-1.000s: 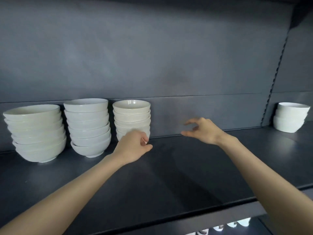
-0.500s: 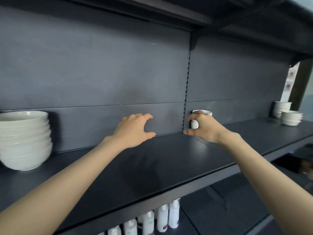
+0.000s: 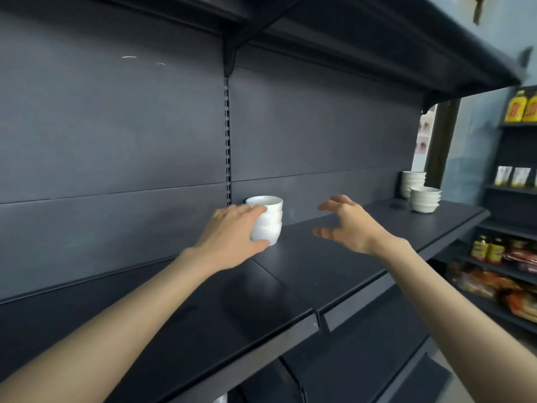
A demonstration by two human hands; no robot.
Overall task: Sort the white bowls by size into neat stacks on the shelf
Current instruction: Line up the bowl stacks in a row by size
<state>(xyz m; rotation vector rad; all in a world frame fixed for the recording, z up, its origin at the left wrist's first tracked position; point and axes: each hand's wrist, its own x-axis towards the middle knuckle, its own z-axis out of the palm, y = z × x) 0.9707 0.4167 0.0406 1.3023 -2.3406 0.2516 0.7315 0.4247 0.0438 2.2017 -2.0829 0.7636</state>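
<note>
A short stack of small white bowls (image 3: 268,219) stands on the dark shelf (image 3: 319,257) against the back panel, near the slotted upright. My left hand (image 3: 232,239) wraps its left side, thumb under the lowest bowl and fingers on the upper ones. My right hand (image 3: 348,225) hovers just right of the stack with fingers spread, holding nothing and apart from the bowls. Two more white bowl stacks stand at the far right end of the shelf: a taller one (image 3: 412,183) at the back and a wider one (image 3: 424,199) in front.
A shelf board (image 3: 377,33) hangs overhead. The slotted upright (image 3: 228,141) divides the back panel. The shelf's front edge (image 3: 290,338) has a seam between two boards. Another rack (image 3: 511,228) at right carries bottles and packets.
The view has swung right; the big bowl stacks at left have left the frame. My left hand has moved onto the small stack, and my right hand has come off it and opened.
</note>
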